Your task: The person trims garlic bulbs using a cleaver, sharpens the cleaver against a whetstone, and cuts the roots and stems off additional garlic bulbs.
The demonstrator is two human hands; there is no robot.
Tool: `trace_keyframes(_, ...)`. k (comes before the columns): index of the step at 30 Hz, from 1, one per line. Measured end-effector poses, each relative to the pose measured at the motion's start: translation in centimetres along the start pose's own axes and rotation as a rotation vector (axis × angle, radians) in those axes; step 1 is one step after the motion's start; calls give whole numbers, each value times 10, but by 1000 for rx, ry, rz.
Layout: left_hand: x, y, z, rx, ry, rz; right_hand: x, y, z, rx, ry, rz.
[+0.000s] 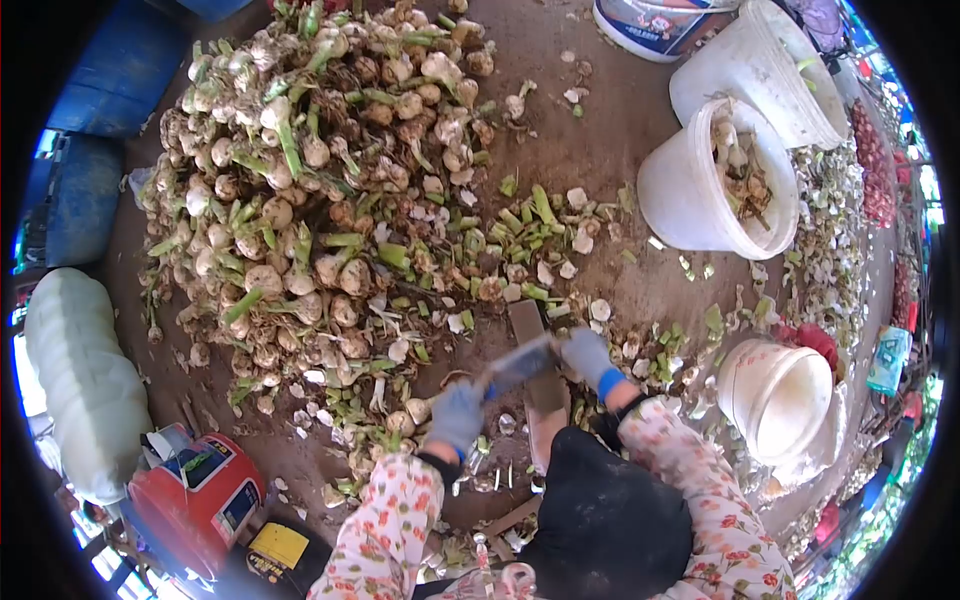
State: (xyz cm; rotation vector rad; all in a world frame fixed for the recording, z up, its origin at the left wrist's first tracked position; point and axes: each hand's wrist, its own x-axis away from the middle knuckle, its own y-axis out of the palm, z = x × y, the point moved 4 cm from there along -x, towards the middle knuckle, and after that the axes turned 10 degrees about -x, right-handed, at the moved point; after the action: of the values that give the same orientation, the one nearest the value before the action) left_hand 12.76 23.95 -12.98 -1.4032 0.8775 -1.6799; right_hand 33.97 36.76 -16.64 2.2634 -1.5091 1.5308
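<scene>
My left hand (457, 415), in a grey glove with a blue cuff, is closed at the left end of a broad-bladed knife (520, 365). My right hand (585, 355), gloved the same way, is closed at the blade's other end. The blade is smeared by motion, and its handle is hidden. It lies crosswise over a long narrow block (546, 392) that runs between my legs. A large heap of garlic bulbs (300, 200) with cut stems and roots rises ahead and to the left. Green stem cuttings (530, 220) lie scattered before my hands.
On the right stand a white bucket (680, 195) with garlic in it, another white bucket (745, 70) behind, and a smaller white bucket (750, 390). A red container (195, 505), a pale plastic jug (85, 380) and blue barrels (85, 195) line the left.
</scene>
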Motion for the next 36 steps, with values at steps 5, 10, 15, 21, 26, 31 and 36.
trace_keyframes(5,26,2,21,960,-173,-272,63,-2,28,-767,260,-455)
trace_keyframes(10,-3,-29,77,1276,-134,-132,82,0,-23,-369,-273,-418)
trace_keyframes(15,0,-15,62,920,10,-126,62,-36,-16,138,-415,-18)
trace_keyframes(21,-22,-37,39,258,117,218,27,-32,2,559,-557,-45)
trace_keyframes(26,-53,-17,49,52,212,106,17,-31,15,589,-718,-86)
trace_keyframes(31,-37,-19,74,78,234,-43,51,-41,33,548,-646,-151)
trace_keyframes(36,-59,-23,69,100,198,-19,33,-38,28,508,-551,-147)
